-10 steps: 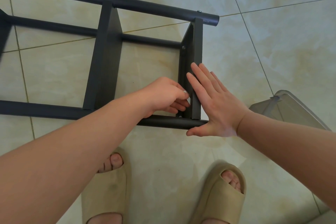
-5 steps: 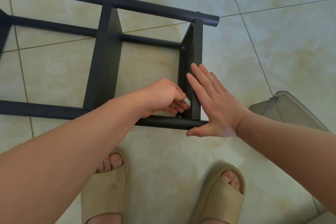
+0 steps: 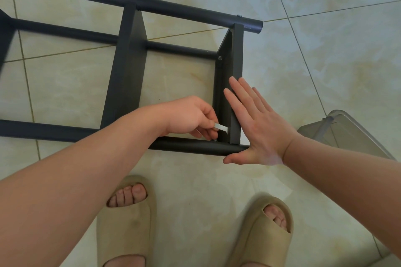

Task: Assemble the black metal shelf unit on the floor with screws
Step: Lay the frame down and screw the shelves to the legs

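I see left hand (image 3: 188,118) grip pinching small silver tool (image 3: 221,127), kind unclear; right hand (image 3: 261,130) flat, released, against shelf frame (image 3: 128,76), cut off 9 o'clock.

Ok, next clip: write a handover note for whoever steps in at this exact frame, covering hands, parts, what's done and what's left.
Left hand: pinches a small flat silver tool at the near corner, just above a screw by the near tube.
Right hand: open, flat against the end panel, bracing it.
Shelf frame lies on its side on the tiled floor; clear bin to the right.
Done: screw heads show on the far tube and inside the far corner.
Left: finish the near-corner screw; its tightness cannot be told.
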`<state>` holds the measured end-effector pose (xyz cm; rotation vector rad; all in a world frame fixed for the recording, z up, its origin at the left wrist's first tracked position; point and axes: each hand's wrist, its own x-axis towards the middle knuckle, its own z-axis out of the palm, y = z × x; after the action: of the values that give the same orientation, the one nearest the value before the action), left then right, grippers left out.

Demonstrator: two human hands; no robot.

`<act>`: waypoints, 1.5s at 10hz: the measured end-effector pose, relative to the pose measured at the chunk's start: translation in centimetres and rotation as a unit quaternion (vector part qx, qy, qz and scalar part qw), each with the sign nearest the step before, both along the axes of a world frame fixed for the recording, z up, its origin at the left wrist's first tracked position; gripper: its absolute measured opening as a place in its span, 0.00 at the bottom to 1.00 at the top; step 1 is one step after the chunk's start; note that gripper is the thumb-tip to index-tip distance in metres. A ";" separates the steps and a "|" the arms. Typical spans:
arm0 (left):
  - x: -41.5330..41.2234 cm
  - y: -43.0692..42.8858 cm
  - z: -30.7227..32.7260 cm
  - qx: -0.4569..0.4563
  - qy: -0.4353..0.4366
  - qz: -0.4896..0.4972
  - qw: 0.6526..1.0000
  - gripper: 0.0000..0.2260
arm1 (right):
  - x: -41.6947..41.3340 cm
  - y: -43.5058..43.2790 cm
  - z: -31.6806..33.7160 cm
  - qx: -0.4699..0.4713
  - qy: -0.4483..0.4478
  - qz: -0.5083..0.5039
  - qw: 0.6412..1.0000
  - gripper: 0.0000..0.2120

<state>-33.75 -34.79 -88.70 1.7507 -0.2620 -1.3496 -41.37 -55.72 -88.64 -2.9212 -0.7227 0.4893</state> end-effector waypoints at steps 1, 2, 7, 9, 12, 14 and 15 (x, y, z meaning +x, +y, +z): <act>0.0 0.1 0.0 0.006 -0.007 -0.026 1.000 0.10 | 0.0 0.0 0.0 -0.002 0.001 0.000 1.000 0.62; -0.1 0.1 0.0 0.013 -0.013 -0.049 0.999 0.09 | 0.0 0.0 0.0 0.001 0.000 -0.001 1.000 0.62; -0.1 0.5 0.2 0.031 -0.061 -0.052 0.996 0.10 | 0.0 0.0 -0.1 0.011 -0.005 -0.003 1.000 0.62; -0.4 -0.6 0.3 0.045 -0.124 -0.012 0.991 0.09 | 0.0 -0.1 -0.2 0.011 -0.006 -0.003 1.000 0.62; -0.9 -1.6 -0.2 0.012 0.079 0.174 0.981 0.03 | 0.0 -0.1 -0.1 0.009 -0.005 -0.001 1.000 0.62; -1.0 -1.9 -0.3 0.019 0.043 0.194 0.980 0.03 | 0.0 -0.1 -0.2 0.013 -0.008 -0.002 1.000 0.62; -1.0 -2.0 -0.3 0.001 0.056 0.217 0.975 0.02 | 0.0 -0.1 -0.2 0.013 -0.007 -0.002 1.000 0.62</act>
<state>-34.78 -36.82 -89.04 1.6083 0.1781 -1.1188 -41.39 -55.82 -88.85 -2.9045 -0.7200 0.4553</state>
